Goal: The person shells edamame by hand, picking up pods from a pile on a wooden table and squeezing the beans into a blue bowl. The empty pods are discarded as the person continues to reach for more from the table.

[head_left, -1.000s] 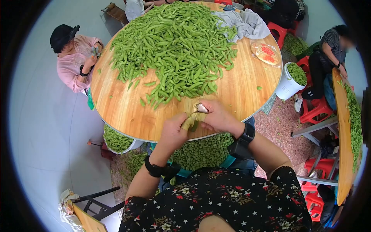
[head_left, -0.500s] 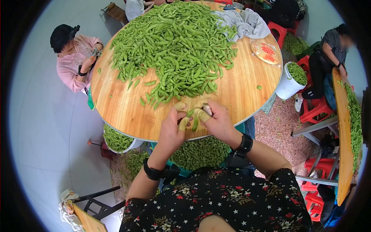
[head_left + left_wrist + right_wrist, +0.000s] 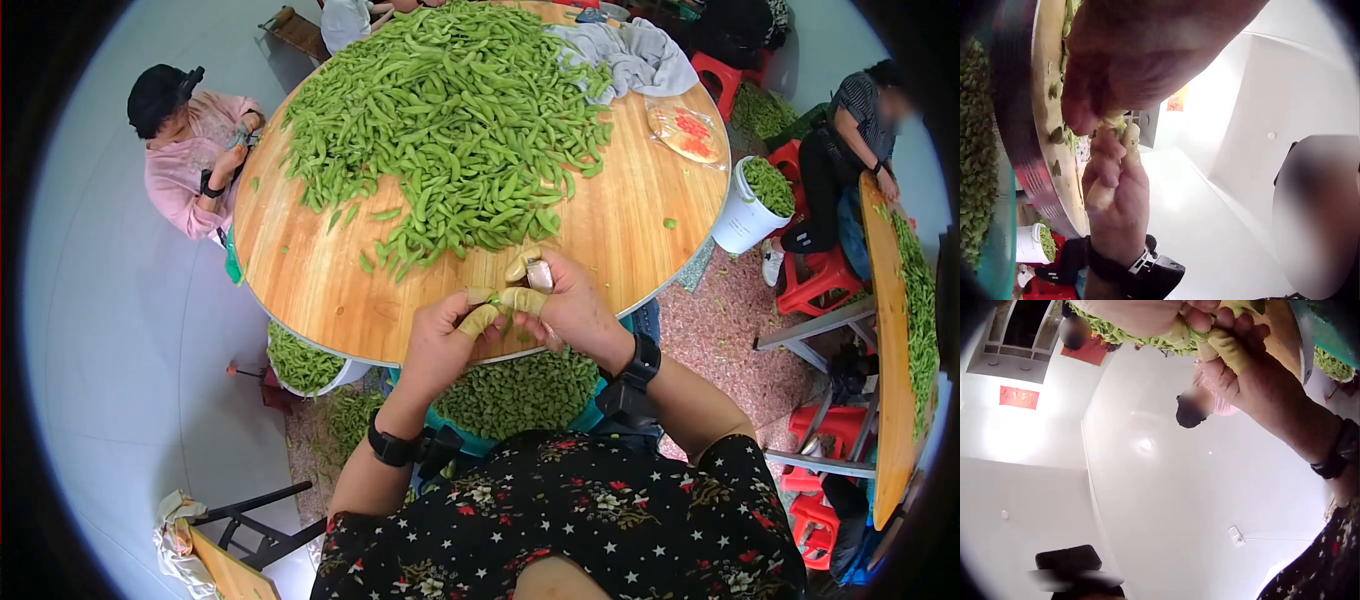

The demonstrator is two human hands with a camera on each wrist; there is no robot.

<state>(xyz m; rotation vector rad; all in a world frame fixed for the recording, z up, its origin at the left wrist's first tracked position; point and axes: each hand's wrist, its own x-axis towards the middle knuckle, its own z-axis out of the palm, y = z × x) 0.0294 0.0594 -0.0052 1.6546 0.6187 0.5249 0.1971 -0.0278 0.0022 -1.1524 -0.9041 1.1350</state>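
Observation:
Over the near table edge, my left hand [image 3: 440,335] pinches a green bean pod [image 3: 493,299] between a wrapped thumb and finger. My right hand [image 3: 580,305] meets it from the other side, its thumb and finger also on the pod. Pale yellow coverings wrap several fingertips. A silvery piece [image 3: 540,276] lies along the right index finger; its kind is unclear. In the right wrist view, the green pod [image 3: 1197,335] shows between both hands' fingertips, partly hidden. A large heap of pods [image 3: 450,120] spreads beyond the hands.
Below the round wooden table [image 3: 640,235], a teal basin [image 3: 595,405] holds shelled beans. White buckets [image 3: 745,225] of pods stand at either side. A grey cloth [image 3: 650,60] and a bagged round item [image 3: 688,135] lie at the back right. A person [image 3: 190,150] sits at left.
The hands were together over the table, then drew apart with a pod showing between them. Now their fingertips meet again on a pod, and the right fingers have spread somewhat.

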